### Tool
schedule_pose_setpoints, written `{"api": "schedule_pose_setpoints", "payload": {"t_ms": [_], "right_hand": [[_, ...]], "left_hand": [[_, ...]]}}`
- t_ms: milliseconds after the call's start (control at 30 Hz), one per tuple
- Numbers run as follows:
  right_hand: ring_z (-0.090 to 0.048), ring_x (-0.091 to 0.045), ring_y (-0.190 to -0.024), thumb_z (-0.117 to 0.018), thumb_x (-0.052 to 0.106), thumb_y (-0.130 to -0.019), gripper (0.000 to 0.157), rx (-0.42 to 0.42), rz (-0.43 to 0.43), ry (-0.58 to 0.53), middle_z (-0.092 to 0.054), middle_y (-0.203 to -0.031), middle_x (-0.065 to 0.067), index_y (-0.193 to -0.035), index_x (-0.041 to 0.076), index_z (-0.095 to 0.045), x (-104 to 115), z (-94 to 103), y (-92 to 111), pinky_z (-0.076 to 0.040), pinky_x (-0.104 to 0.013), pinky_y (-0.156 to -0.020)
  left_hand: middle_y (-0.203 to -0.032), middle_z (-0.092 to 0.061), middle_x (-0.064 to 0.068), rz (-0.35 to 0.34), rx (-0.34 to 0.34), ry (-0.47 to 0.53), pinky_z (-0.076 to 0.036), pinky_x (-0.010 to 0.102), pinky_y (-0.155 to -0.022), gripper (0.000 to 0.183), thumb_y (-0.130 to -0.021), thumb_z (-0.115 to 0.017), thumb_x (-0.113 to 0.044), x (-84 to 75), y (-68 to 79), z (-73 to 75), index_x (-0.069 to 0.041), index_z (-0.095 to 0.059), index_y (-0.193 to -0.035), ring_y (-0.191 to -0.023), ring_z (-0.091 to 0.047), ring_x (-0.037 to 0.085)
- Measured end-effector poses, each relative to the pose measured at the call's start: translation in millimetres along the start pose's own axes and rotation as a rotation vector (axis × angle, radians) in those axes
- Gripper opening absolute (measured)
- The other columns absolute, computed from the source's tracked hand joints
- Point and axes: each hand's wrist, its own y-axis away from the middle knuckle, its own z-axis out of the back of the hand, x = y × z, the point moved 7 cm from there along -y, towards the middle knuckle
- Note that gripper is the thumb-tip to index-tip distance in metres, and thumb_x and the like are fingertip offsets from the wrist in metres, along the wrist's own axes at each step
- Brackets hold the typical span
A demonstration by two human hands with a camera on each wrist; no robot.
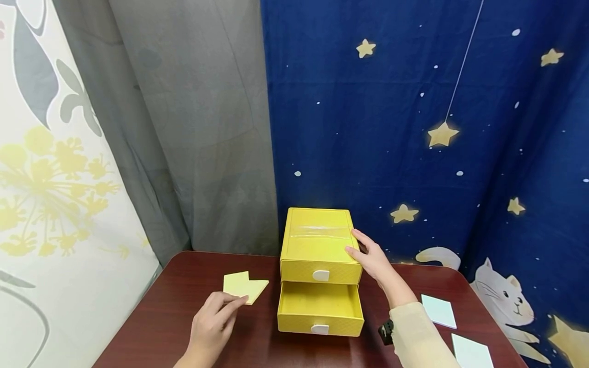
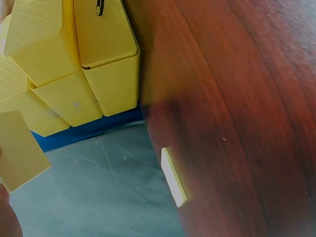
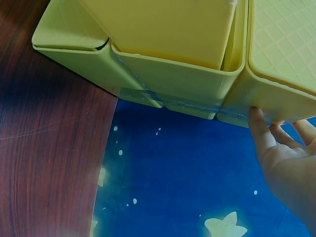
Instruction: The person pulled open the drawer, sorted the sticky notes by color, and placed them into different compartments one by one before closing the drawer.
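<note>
Between thumb and fingers, my left hand [image 1: 213, 322] pinches a pale yellow sticky note pad [image 2: 22, 153], held in the air left of the drawer box. Behind it, a second yellow sticky note pad [image 2: 174, 178] lies on the table, partly covered in the head view. A yellow drawer box [image 1: 317, 245] stands at the table's middle. Its upper drawer [image 1: 299, 272] is closed, while the lower drawer [image 1: 317, 306] is pulled out, with nothing visible inside. My right hand [image 1: 375, 260] rests on the box's top right edge, fingers extended against it.
Two pale blue sticky note pads lie at the right of the table: a farther pad [image 1: 438, 311] and a nearer pad [image 1: 472, 351]. The dark red wooden table [image 1: 152, 317] ends at a grey curtain [image 1: 221, 153] and a blue star-patterned curtain [image 1: 368, 128].
</note>
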Motion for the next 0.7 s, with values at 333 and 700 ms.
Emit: {"api": "schedule_pose_setpoints", "payload": {"t_ms": [333,700], "right_hand": [[-0.022,-0.035,-0.142,-0.058,0.029,-0.094,0.067,0.003,0.004,-0.007,-0.016,-0.158,-0.013,-0.151,0.012,-0.025,0,-0.1,0,-0.028,-0.050,-0.111],[-0.023,-0.035,-0.142,-0.059,0.028,-0.094,0.067,-0.005,0.007,-0.014,-0.017,-0.158,-0.012,-0.150,0.012,-0.026,-1,0.4,-1,-0.028,-0.049,-0.111]], "left_hand": [[-0.080,-0.062,0.002,-0.050,-0.038,0.062,-0.045,0.022,-0.062,0.035,-0.094,-0.042,-0.006,-17.2,-16.5,-2.5,-0.011,-0.076,-0.089,-0.071,-0.056,0.016],[-0.080,-0.063,0.003,-0.106,-0.037,0.105,-0.049,0.023,-0.069,0.027,-0.097,-0.050,-0.012,-32.9,-20.7,-7.7,-0.009,-0.076,-0.088,-0.072,-0.057,0.017]]}}
